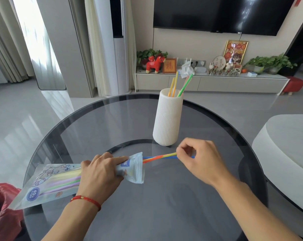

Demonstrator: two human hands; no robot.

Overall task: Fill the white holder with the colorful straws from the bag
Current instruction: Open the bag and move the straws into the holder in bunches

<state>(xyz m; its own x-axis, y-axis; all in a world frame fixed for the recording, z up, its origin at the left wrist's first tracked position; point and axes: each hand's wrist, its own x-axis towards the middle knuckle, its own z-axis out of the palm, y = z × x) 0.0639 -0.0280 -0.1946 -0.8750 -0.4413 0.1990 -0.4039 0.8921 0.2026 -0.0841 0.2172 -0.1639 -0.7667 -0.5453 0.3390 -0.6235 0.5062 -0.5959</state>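
A ribbed white holder [167, 119] stands upright on the round glass table [164, 197], with several straws [177, 85] sticking out of its top: yellow, orange, green and pink. The straw bag [48, 181] lies flat at the near left. My left hand [102, 174] is clamped around the bag near its open end. A few straws [157, 157], yellow, red and blue, poke out of the bag's mouth toward the right. My right hand [199, 160] pinches their ends just in front of the holder's base.
A white rounded table or seat [286, 153] sits at the right edge. A red cloth [3, 214] lies at the lower left. Beyond the table are a TV cabinet [208, 82] with ornaments and plants, and a tall white air conditioner [117, 49].
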